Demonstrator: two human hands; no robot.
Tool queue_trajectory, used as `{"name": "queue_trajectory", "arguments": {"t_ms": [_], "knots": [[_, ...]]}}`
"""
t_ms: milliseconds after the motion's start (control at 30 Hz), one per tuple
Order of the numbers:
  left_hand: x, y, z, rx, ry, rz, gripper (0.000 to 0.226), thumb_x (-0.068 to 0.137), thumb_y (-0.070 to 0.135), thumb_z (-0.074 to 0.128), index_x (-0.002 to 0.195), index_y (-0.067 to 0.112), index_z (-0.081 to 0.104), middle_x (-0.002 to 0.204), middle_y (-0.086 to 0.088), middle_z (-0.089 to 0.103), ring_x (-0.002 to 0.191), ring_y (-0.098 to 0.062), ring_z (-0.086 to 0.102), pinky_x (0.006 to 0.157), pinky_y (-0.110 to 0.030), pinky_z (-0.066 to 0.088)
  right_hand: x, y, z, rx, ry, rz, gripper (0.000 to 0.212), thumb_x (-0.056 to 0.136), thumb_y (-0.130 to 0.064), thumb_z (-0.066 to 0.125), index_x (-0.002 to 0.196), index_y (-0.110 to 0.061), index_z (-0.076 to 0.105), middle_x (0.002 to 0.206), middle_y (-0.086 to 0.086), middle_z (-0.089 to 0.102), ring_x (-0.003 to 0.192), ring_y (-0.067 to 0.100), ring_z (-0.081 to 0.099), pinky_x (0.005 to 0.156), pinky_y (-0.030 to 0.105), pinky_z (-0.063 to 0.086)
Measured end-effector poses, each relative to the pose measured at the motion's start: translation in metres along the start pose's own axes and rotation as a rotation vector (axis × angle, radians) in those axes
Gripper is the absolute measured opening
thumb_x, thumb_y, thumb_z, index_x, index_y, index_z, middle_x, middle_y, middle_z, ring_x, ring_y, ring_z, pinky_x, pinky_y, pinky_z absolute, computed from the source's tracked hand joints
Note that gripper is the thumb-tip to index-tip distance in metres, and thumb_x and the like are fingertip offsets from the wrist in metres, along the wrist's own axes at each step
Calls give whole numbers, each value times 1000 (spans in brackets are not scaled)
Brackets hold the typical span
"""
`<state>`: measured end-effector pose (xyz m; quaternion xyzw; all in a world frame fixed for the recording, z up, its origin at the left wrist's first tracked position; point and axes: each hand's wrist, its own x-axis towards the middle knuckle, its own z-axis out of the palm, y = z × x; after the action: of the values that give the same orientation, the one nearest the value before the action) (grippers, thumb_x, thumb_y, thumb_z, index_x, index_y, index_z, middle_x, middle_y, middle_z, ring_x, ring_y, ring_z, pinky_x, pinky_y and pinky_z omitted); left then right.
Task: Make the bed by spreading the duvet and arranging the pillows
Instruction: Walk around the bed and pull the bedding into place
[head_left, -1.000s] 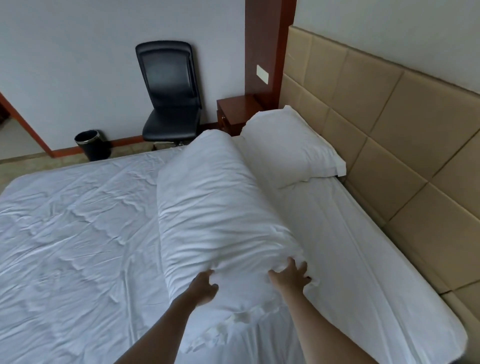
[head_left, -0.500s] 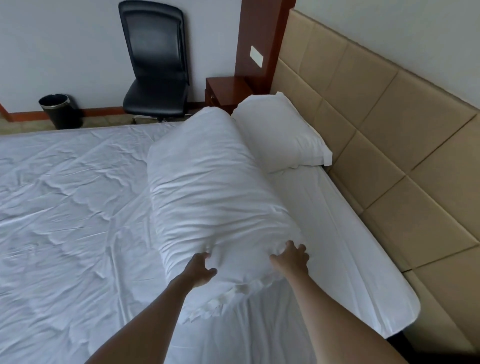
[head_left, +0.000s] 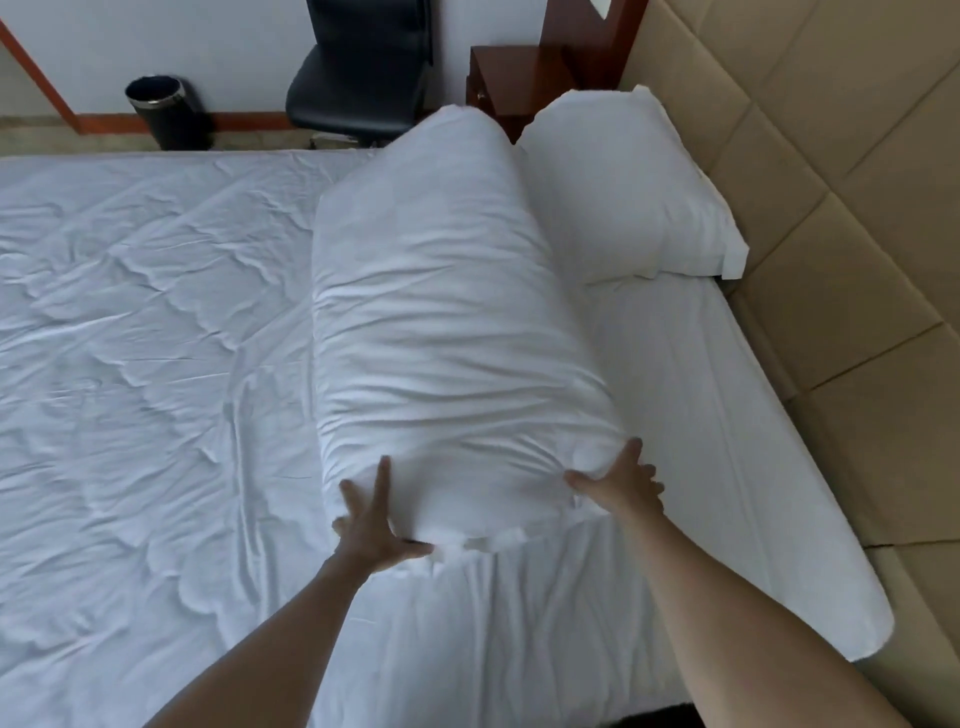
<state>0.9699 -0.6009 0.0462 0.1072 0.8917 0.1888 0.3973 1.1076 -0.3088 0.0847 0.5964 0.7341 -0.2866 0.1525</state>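
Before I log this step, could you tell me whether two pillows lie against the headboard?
No, only one pillow lies by the headboard.

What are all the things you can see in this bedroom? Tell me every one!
rolled duvet: one, white, lying on the bed beside the pillow
pillow: one, white, at the headboard
bed sheet: one, white, wrinkled, covering the mattress
headboard: one, tan, padded, right of the bed
chair: one, black, by the far wall
bin: one, black, on the floor left of the chair
nightstand: one, reddish-brown wood, behind the pillow
left hand: fingers spread, pressing the duvet's near end
right hand: fingers spread, pressing the duvet's near end
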Motion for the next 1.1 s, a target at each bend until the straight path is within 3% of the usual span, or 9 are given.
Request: {"name": "queue_trajectory", "arguments": {"t_ms": [100,167,233,333,567,700,833,1033,1100], "knots": [[8,-4,21,36,60,-2,147,48,50,86,128,63,-37,156,-16,-22,145,-39,11,111,-50,31,37,12,2,75,-87,1,128,51,-57,90,146,-14,16,144,20,37,130,41,42,105,49,42],[14,-8,26,99,112,2,145,52,36,83,132,61,-34,159,-9,-14,142,-39,21,106,-50,38,55,19,4,143,-128,-29,143,41,-55,94,151,-18,10,148,18,36,134,37,41,109,46,40],[18,-9,31,151,199,-33,134,58,20,79,143,56,-18,154,2,5,124,-36,41,94,-50,47,69,27,9,223,-155,-112,148,41,-51,96,153,-22,4,149,12,37,137,32,40,109,41,40],[27,4,40,207,294,-144,87,69,11,65,139,36,20,139,5,31,108,-32,51,84,-48,47,97,39,26,312,-206,-208,133,43,-45,97,149,-22,20,142,2,47,130,25,48,103,33,43],[40,24,41,506,240,-134,78,79,15,60,147,18,21,137,-2,40,116,-27,53,95,-38,46,128,28,41,216,-248,-86,117,49,-54,92,142,-8,38,138,11,54,125,30,54,99,35,47],[36,29,41,471,322,-105,51,84,11,51,133,20,43,128,-1,56,112,-29,60,91,-36,48,133,31,34,273,-310,-83,99,48,-54,92,130,-9,58,127,8,63,115,25,61,94,32,53],[24,32,39,460,375,-121,28,81,6,51,105,19,60,108,-4,68,102,-32,64,82,-36,50,125,42,29,340,-338,-104,96,36,-61,89,116,-12,67,109,4,72,95,21,70,76,30,58],[-1,36,29,401,428,-116,26,71,-1,52,87,17,63,95,-9,69,93,-35,64,76,-38,50,94,36,-6,439,-365,-142,53,65,-33,88,106,-8,65,96,2,70,81,17,67,54,23,48],[-10,41,26,392,442,-106,28,71,-1,53,89,16,65,95,-10,69,94,-36,64,77,-38,50,86,36,-17,448,-368,-160,49,68,-30,87,107,-7,66,100,4,70,86,21,66,55,22,46]]}}
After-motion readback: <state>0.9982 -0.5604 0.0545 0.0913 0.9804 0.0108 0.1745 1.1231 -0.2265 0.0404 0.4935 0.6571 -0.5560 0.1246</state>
